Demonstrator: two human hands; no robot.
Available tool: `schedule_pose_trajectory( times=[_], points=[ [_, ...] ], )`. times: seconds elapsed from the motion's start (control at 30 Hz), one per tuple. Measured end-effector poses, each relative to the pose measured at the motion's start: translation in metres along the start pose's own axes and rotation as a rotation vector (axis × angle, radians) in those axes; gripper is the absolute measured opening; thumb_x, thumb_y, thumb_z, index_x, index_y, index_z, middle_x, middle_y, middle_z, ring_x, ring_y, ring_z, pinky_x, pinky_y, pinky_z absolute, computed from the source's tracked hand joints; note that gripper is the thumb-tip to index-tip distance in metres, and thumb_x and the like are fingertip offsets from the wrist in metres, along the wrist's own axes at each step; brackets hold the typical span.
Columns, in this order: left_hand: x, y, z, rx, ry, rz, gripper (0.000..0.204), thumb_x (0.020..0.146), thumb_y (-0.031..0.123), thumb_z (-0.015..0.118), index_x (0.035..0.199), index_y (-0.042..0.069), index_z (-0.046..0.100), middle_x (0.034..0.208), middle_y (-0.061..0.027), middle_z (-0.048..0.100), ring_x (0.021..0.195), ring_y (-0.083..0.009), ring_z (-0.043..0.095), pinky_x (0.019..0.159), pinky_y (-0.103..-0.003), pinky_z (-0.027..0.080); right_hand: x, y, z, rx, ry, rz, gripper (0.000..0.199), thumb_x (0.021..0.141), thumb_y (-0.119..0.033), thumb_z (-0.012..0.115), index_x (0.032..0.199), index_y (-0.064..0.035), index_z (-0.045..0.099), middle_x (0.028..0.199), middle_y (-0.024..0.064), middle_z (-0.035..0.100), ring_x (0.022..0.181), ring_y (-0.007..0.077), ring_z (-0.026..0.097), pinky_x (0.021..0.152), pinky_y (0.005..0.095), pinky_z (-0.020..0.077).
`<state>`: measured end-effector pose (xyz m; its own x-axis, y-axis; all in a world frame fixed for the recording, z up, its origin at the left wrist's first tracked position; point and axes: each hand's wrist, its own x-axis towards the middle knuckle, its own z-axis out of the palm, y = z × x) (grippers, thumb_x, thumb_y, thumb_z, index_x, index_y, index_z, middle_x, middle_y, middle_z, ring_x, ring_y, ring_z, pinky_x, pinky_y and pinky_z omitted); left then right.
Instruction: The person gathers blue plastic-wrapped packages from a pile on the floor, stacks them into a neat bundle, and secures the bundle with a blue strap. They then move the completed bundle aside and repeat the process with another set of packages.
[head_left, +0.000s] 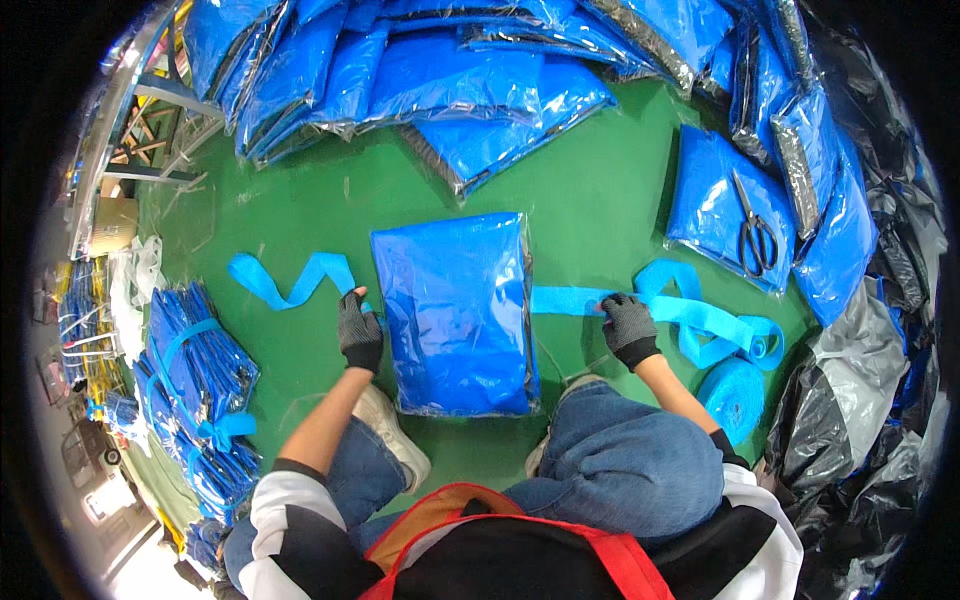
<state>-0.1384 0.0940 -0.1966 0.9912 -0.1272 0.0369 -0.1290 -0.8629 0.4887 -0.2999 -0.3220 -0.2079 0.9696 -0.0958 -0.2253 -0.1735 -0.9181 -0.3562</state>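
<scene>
A stack of blue goods in a clear plastic bag (455, 315) lies flat on the floor in front of me. A light blue ribbon strap (565, 300) comes out from its right side, and its zigzag free end (300, 283) lies off to the left; the middle is hidden by the bag. My left hand (360, 335), in a dark fingerless glove, pinches the strap beside the bag's left edge. My right hand (629, 330), gloved alike, has its fingers closed on the strap to the right. From there the strap loops loosely towards its roll (733, 398).
More bagged blue packs (460, 75) are heaped along the far side. Black-handled scissors (755, 235) rest on a pack at the right. A strapped blue bundle (200, 350) lies at the left, black plastic sheeting (850, 370) at the right. Green floor (300, 200) surrounds the bag.
</scene>
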Motion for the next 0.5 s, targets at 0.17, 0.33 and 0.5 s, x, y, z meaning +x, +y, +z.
schedule_pose_trajectory(
  times=[0.17,0.33,0.5],
  points=[
    [-0.038,0.097,0.027,0.201,-0.209,0.563,0.065,0.08,0.046,0.054,0.132,0.01,0.04,0.136,-0.0251,0.034,0.126,-0.0451,0.029,0.103,-0.059,0.015,0.112,-0.013,-0.051,0.575,0.362,-0.129,0.03,0.085,-0.033,0.054,0.097,-0.0051,0.057,0.096,0.0152,0.061,0.09,0.0347,0.058,0.077,0.0421,0.0462],
    [-0.045,0.126,0.048,0.323,-0.341,0.571,0.071,0.081,0.058,0.046,0.135,0.014,0.036,0.141,-0.024,0.028,0.129,-0.0482,0.023,0.102,-0.065,0.007,0.31,-0.018,-0.06,-0.083,0.402,-0.292,0.057,0.079,-0.052,0.058,0.119,-0.0111,0.051,0.083,0.0233,0.062,0.077,0.0385,0.061,0.069,0.0422,0.0494],
    [-0.025,0.109,0.037,-0.117,-0.319,0.406,0.061,0.085,0.047,0.047,0.135,0.014,0.036,0.133,-0.0212,0.041,0.125,-0.0416,0.034,0.104,-0.054,0.023,0.305,-0.057,-0.04,0.48,0.341,-0.362,0.044,0.078,-0.041,0.063,0.116,-0.0186,0.055,0.091,0.0193,0.064,0.079,0.036,0.062,0.068,0.0433,0.0502]
  ],
)
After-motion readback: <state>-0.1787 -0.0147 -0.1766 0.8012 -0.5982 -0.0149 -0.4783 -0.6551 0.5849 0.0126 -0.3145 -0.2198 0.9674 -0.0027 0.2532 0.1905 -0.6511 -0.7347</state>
